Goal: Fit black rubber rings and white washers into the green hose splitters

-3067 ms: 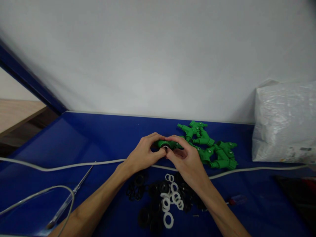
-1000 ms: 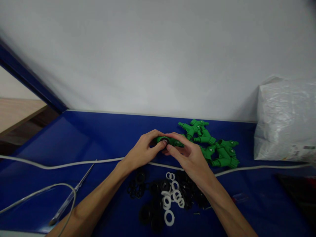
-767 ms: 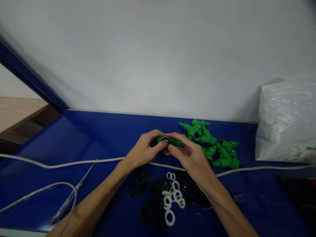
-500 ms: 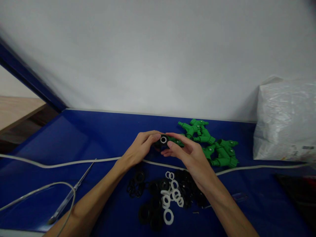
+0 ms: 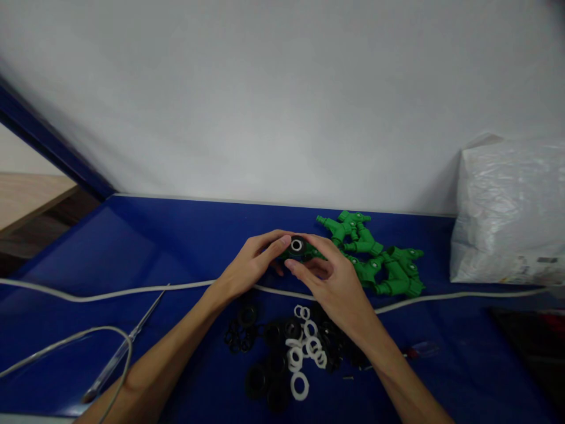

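A hose fitting with a black ring-shaped end (image 5: 302, 238) is held between my two hands, a pale ring showing in its centre. Green plastic of the same piece shows partly behind it, mostly covered by fingers. My left hand (image 5: 258, 259) grips it from the left, thumb against the black rim. From the right, my right hand (image 5: 333, 271) closes round it, thumb at its lower side. Just beyond lie several green Y-shaped hose splitters (image 5: 399, 277). Below the hands are loose white rings (image 5: 300, 386), black rings (image 5: 256, 381) and small black O-rings (image 5: 236, 338).
A white cable (image 5: 145, 290) crosses the blue table (image 5: 176, 235) under my arms. A thin pointed tool (image 5: 115, 359) and a looped cord (image 5: 66, 341) lie at the left. A screwdriver (image 5: 421, 350) rests by my right forearm. A wrapped white package (image 5: 507, 212) stands at the right.
The black end of the fitting has shifted slightly right and up. My right thumb has slid from its face to below it.
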A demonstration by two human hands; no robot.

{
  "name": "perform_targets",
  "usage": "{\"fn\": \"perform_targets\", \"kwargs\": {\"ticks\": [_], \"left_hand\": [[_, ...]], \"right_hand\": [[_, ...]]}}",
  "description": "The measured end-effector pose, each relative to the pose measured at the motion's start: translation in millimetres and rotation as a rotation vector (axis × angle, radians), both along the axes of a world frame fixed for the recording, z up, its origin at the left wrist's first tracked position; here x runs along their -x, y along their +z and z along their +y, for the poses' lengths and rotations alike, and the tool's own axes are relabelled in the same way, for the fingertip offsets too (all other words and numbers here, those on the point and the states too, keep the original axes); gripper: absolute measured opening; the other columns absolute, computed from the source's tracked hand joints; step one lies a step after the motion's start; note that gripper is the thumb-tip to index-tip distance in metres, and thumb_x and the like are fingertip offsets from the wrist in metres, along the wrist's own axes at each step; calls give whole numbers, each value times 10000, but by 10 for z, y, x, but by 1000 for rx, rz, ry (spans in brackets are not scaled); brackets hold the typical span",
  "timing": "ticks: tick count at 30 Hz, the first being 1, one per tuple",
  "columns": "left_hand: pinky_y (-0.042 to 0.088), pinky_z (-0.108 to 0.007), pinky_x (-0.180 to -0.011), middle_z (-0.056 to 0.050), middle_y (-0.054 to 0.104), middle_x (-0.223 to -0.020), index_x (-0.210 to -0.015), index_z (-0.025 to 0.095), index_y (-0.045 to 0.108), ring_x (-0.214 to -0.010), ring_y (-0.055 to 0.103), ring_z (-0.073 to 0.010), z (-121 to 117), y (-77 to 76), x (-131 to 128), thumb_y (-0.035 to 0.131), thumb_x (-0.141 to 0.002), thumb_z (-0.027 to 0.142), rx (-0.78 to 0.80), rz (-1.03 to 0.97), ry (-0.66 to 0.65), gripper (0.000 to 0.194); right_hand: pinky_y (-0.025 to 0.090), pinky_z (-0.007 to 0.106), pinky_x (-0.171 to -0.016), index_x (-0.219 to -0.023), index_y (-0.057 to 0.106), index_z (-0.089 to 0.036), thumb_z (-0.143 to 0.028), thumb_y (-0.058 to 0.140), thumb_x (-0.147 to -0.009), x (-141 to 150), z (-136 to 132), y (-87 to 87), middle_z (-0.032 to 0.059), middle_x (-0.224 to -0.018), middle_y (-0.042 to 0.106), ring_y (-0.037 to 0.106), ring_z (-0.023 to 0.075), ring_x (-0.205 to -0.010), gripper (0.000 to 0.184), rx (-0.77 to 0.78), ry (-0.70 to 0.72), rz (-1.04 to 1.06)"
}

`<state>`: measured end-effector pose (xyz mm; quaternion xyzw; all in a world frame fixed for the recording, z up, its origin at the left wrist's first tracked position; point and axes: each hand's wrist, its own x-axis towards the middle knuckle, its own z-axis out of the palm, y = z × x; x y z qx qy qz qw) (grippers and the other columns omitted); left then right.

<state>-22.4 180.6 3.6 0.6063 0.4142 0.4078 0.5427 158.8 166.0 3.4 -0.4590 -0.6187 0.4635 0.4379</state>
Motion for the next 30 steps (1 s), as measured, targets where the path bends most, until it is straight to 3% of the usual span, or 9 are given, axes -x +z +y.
{"fn": "perform_targets", "kwargs": {"ticks": [3,5,11,17,30], "left_hand": [[577,-310,-782,-105,666,-1258,-1291,198,663,-1063,638,-238,3,-1,-9,555,-958,472,44,-57,-22,444],[580,-312,-752,-115,650,-1289,-1319,205,645,-1060,636,-247,8,-7,-9,560,-951,486,67,-83,-34,472],[479,-267,-652,-70,708,-1050,-1349,225,632,-855,624,-188,7,-21,10,540,-959,531,20,35,-18,505],[476,-315,-845,-70,720,-1150,-1346,246,645,-1066,628,-241,-4,-13,10,570,-949,524,-10,65,-45,490],[487,-374,-936,-97,729,-1202,-1329,214,658,-1120,643,-270,25,-40,31,611,-929,503,-22,30,-82,495]], "right_hand": [[600,352,-853,-1185,701,-293,-432,745,-846,-9,0,4,75,-1373,575,700,198,-959,369,-67,-32,-23],[597,344,-857,-1174,709,-286,-446,730,-854,-24,5,31,75,-1392,559,692,195,-969,358,-42,-14,6],[611,336,-778,-1130,705,-254,-446,695,-869,-51,22,100,74,-1290,638,700,163,-808,324,71,19,114],[610,316,-760,-1082,699,-234,-401,698,-870,-53,18,138,69,-1260,659,705,151,-800,270,121,51,158],[607,314,-781,-1050,706,-217,-395,746,-833,-77,20,173,47,-1128,701,706,150,-791,283,163,86,205]]}}
